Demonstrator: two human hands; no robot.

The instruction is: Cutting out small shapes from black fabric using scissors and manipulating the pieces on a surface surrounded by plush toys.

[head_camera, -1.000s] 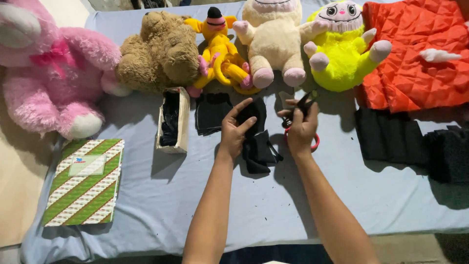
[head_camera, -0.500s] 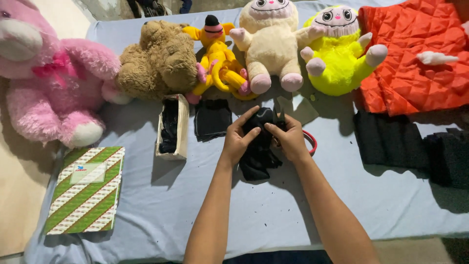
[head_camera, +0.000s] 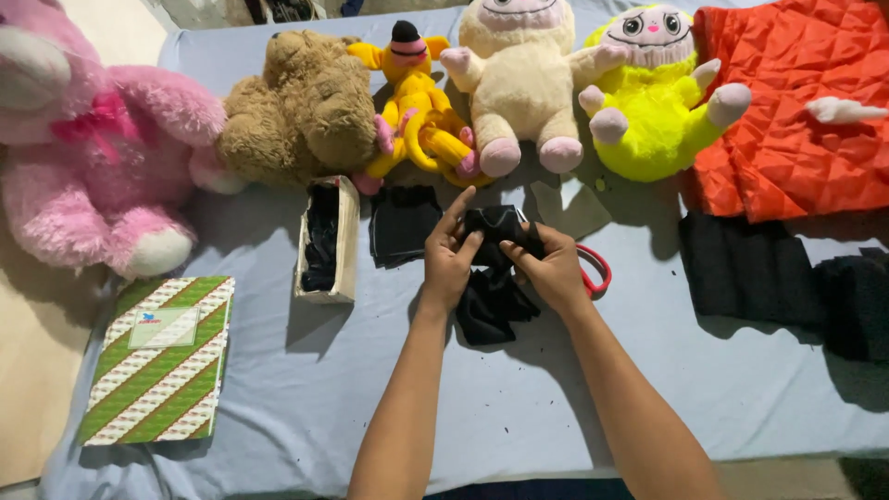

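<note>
Tabletop (head_camera: 278,370) under a pale blue sheet runs off every edge of the view. Along its far side sit a pink plush bear (head_camera: 83,157), cut off at left, and an orange quilted cloth (head_camera: 787,120), cut off at right. Near the left edge lies a flat green-and-white striped packet (head_camera: 157,361) with a pale label patch. At centre, left hand (head_camera: 449,259) and right hand (head_camera: 551,268) both pinch a crumpled black cloth (head_camera: 491,278), partly hiding red-handled scissors (head_camera: 597,268).
</note>
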